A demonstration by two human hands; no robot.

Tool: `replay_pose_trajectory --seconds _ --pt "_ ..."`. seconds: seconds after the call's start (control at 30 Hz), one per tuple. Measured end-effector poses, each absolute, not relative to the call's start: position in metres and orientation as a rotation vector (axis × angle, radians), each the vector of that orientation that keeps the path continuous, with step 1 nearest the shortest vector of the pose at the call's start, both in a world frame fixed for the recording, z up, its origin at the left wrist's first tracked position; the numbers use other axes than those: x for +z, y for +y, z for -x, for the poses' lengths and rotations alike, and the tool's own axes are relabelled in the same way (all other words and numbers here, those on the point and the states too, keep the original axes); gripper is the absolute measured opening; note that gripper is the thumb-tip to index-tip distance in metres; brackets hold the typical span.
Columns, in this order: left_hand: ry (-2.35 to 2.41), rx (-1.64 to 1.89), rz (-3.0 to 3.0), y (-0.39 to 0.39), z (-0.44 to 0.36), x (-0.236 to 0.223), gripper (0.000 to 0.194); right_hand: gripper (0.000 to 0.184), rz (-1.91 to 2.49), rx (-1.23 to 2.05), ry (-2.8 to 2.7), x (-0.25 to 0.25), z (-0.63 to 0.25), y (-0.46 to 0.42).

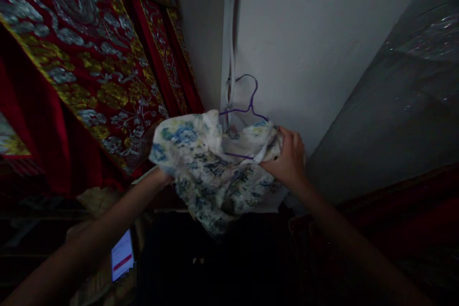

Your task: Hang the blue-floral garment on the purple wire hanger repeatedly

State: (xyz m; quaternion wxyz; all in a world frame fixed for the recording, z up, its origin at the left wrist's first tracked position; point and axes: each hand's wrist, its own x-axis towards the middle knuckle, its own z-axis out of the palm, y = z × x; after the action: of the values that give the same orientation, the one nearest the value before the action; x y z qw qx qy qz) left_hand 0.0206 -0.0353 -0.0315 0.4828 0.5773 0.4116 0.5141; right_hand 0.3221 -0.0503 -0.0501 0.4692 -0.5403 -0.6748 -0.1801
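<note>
A white garment [215, 177] with blue and green floral print hangs in front of me on a purple clothes hanger [247, 109]. The hanger's hook points up, and its lower bar crosses the garment's neck opening. My right hand [289, 155] is closed on the garment's right shoulder, with the thumb at the neckline and the fingers over the edge. At the other side, my left hand [165, 175] reaches under the garment's left part. Cloth covers its fingers, so their hold cannot be seen.
Red drapes [107, 57] with gold and silver embroidery hang at left. Ahead is a pale wall [304, 33] with a white cable [231, 33] running down it. Translucent plastic sheeting [405, 95] covers the right side. A lit phone [122, 256] shows at lower left; the lower area is dark.
</note>
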Motion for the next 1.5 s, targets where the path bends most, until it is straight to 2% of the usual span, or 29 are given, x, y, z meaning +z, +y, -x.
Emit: replay_pose_trajectory --seconds 0.07,0.13,0.27,0.33,0.47,0.6,0.7,0.8,0.87,1.03,1.17,1.37,1.43,1.5 --pt "0.910 1.178 -1.290 -0.040 -0.003 -0.056 0.071 0.094 1.396 -0.464 -1.588 -0.042 -0.332 -0.044" --pt "0.832 1.131 -1.209 -0.049 0.005 -0.077 0.076 0.091 1.419 -0.458 -1.595 -0.031 -0.331 -0.037" --pt "1.012 1.302 -1.147 -0.068 -0.010 -0.109 0.055 0.095 1.332 -0.409 -1.775 -0.009 -0.313 -0.037" --pt "1.101 1.398 -0.991 -0.080 -0.023 -0.122 0.051 0.095 1.217 -0.354 -1.878 -0.005 -0.308 -0.048" --pt "1.082 1.397 -0.637 -0.110 -0.043 -0.143 0.048 0.070 0.921 0.008 -1.865 -0.027 -0.307 -0.088" --pt "1.087 1.405 -0.418 -0.135 -0.060 -0.145 0.050 0.030 0.990 0.610 -1.354 -0.097 -0.285 -0.126" --pt "1.049 1.372 -0.410 -0.147 -0.072 -0.141 0.049 0.053 1.116 0.980 -0.999 -0.150 -0.254 -0.138" --pt "1.013 1.322 -0.457 -0.155 -0.078 -0.139 0.049 0.068 1.112 1.199 -0.977 -0.168 -0.230 -0.133" --pt "0.990 1.291 -0.473 -0.158 -0.076 -0.140 0.049 0.064 1.094 1.160 -1.034 -0.158 -0.222 -0.124" --pt "0.986 1.180 -0.469 -0.162 -0.062 -0.142 0.050 0.039 1.054 0.970 -1.261 -0.116 -0.214 -0.099" --pt "1.067 1.256 -0.572 -0.155 -0.046 -0.150 0.049 0.039 1.045 0.976 -1.245 -0.120 -0.215 -0.106" --pt "1.697 1.739 -1.178 -0.145 -0.027 -0.163 0.053 0.036 1.069 1.107 -0.970 -0.142 -0.217 -0.147" --pt "1.690 1.788 -1.404 -0.148 -0.035 -0.163 0.050 0.036 1.066 1.146 -1.019 -0.140 -0.213 -0.153" --pt "1.502 1.666 -1.631 -0.150 -0.050 -0.158 0.043 0.037 1.064 1.164 -1.092 -0.135 -0.208 -0.153"
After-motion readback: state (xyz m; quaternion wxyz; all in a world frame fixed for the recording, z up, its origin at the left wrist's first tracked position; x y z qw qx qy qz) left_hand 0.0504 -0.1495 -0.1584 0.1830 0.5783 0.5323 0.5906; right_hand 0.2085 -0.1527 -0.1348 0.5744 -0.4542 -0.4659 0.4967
